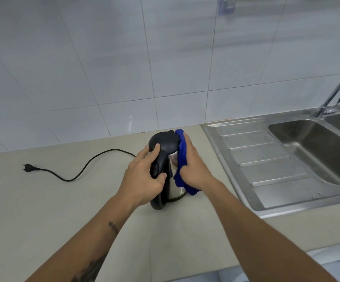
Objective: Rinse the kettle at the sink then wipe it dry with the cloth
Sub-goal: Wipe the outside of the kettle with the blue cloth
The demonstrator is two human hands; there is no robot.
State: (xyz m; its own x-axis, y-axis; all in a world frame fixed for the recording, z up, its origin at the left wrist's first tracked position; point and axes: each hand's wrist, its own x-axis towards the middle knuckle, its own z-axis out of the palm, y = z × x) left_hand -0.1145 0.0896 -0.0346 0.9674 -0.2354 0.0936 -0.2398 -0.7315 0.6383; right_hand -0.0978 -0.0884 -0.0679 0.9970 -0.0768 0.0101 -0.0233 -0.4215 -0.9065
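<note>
A steel kettle [172, 163] with a black lid and black handle stands upright on the beige counter [83, 200], just left of the sink. My left hand [144, 176] grips its handle, thumb up on the lid edge. My right hand [193, 163] presses a blue cloth [180, 159] flat against the kettle's right side, fingers stretched along the cloth. The cloth hangs down to the counter near the kettle's base. Most of the steel body is hidden behind my hands and the cloth.
A black power cord with its plug [29, 167] lies on the counter to the left and runs toward the kettle. The steel sink [317, 151] with a ribbed drainboard [266, 163] and a tap [336, 92] is on the right. White wall tiles stand behind.
</note>
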